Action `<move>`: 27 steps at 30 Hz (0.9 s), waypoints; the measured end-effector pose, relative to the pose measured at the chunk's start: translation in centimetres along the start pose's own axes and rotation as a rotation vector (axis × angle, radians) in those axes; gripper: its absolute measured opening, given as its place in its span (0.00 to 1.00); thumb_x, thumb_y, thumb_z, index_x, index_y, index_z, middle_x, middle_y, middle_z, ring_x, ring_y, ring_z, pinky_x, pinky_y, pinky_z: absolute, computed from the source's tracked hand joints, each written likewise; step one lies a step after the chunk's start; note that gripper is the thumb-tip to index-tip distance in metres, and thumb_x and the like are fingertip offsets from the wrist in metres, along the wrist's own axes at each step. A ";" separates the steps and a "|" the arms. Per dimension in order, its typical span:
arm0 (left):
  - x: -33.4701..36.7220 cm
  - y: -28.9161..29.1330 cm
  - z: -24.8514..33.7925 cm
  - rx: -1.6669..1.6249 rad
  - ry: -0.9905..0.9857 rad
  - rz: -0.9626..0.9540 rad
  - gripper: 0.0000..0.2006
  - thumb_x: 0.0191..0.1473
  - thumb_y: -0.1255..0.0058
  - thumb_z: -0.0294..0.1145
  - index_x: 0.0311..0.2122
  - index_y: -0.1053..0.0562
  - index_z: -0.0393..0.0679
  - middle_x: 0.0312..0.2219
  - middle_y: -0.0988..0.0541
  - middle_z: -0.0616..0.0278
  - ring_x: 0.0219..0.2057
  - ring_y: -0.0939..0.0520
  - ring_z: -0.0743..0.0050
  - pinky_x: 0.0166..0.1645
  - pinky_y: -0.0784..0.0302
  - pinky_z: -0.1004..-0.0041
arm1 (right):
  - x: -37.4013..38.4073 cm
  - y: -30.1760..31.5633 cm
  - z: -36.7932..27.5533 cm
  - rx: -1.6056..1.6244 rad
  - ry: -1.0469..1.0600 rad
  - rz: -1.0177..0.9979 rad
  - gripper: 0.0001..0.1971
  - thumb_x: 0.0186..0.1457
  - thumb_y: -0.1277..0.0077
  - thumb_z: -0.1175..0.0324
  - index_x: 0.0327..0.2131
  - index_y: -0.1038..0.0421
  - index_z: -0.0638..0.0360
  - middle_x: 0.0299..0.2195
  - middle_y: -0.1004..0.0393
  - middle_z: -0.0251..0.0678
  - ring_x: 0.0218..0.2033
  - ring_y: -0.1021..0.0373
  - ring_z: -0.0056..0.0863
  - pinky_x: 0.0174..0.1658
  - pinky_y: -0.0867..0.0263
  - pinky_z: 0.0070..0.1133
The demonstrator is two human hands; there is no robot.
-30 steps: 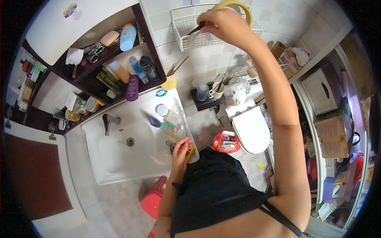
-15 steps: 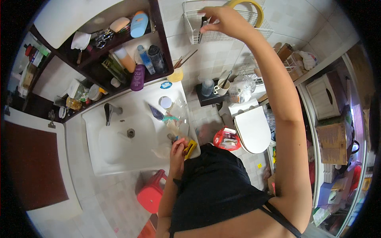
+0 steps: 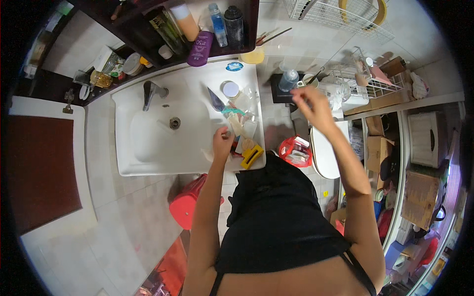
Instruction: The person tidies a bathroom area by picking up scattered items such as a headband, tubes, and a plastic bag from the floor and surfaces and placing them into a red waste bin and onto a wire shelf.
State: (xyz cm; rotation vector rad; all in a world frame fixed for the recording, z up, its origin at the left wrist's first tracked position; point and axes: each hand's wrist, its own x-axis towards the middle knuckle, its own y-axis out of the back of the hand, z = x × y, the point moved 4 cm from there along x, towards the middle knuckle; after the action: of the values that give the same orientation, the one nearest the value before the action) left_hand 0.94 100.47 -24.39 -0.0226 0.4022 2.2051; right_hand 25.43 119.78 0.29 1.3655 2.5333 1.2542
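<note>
At two o'clock the bare right hand is blurred, so whether it pinches anything cannot be told; the right forearm covers part of the white rounded toilet lid at three. The top edge crops the white wire wall basket and its yellow ring-shaped object at one, plus the dark brown wooden cabinet at eleven. Between seven and eight, the left forearm hides part of the red plastic stool. Contents of the red plastic bag, near three, are too small to name.
</note>
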 end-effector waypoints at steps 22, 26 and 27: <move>-3.3 4.1 17.1 -0.280 -0.200 0.234 0.07 0.57 0.47 0.29 0.32 0.28 0.36 0.28 0.23 0.64 0.30 0.22 0.80 0.37 0.27 0.80 | -7.3 -7.1 -2.8 0.245 -0.132 -0.021 0.11 0.55 0.48 0.68 0.41 0.29 0.62 0.35 0.26 0.44 0.36 0.29 0.40 0.39 0.33 0.27; -4.0 2.7 18.8 -0.403 -0.158 0.069 0.07 0.58 0.49 0.29 0.36 0.27 0.36 0.29 0.21 0.63 0.32 0.20 0.79 0.40 0.27 0.78 | -6.8 -9.0 -3.0 0.486 -0.271 -0.189 0.11 0.60 0.54 0.65 0.41 0.30 0.63 0.27 0.29 0.36 0.28 0.32 0.25 0.33 0.36 0.22; -4.2 2.7 19.3 -0.403 -0.162 0.074 0.07 0.58 0.49 0.29 0.36 0.27 0.36 0.29 0.21 0.63 0.32 0.20 0.79 0.40 0.27 0.78 | -7.0 -9.7 -2.6 0.575 -0.359 -0.312 0.11 0.62 0.56 0.65 0.40 0.30 0.63 0.24 0.30 0.32 0.26 0.34 0.19 0.31 0.38 0.20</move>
State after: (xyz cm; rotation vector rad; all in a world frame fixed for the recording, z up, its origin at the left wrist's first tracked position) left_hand 3.88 101.37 -4.73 -0.0477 -0.1360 2.3070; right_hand 22.06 110.19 -6.64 1.0526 2.7792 0.2057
